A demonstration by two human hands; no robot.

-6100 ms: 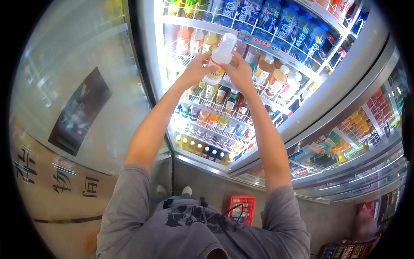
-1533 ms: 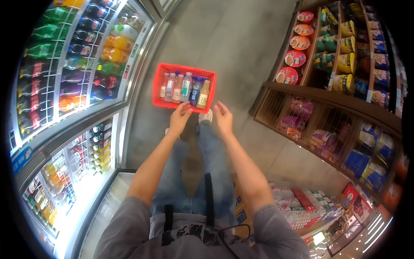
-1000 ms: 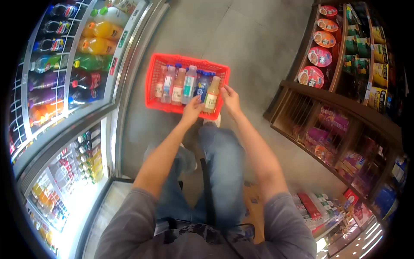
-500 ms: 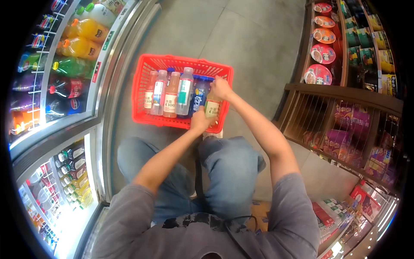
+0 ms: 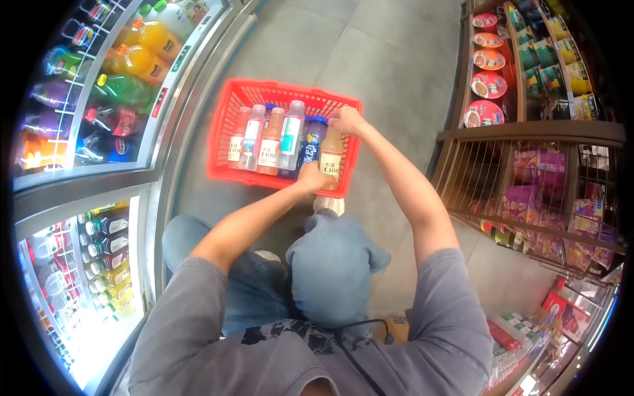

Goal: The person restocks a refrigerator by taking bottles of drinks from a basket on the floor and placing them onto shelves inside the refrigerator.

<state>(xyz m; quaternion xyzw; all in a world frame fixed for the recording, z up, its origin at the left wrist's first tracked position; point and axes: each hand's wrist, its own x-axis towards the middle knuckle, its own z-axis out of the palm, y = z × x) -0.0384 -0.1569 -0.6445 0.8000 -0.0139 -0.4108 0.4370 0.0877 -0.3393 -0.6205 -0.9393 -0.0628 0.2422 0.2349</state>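
A red plastic basket (image 5: 219, 162) on the floor in front of me holds several upright drink bottles. At its right end is a pale yellow drink bottle (image 5: 331, 160) with a cream C100 label. My right hand (image 5: 347, 121) has its fingers closed around the cap, which they hide. Lower down, my left hand (image 5: 313, 179) grips the same bottle near its base. Beside it stands a dark blue drink bottle (image 5: 311, 146). Farther left are a clear bottle with a green label (image 5: 290, 136), a pinkish C100 bottle (image 5: 269, 150) and a clear white-labelled bottle (image 5: 251, 144).
A lit drinks fridge (image 5: 125, 86) runs along the left. To the right, shelves hold instant noodle cups (image 5: 487, 86) and purple snack packs (image 5: 522, 201). My bent knees (image 5: 333, 270) are just below the basket, on the grey tiled floor (image 5: 383, 39).
The yellow bottle has become more upright and its label turned more towards me. The basket appears slightly farther right in view, and my legs appear shifted left.
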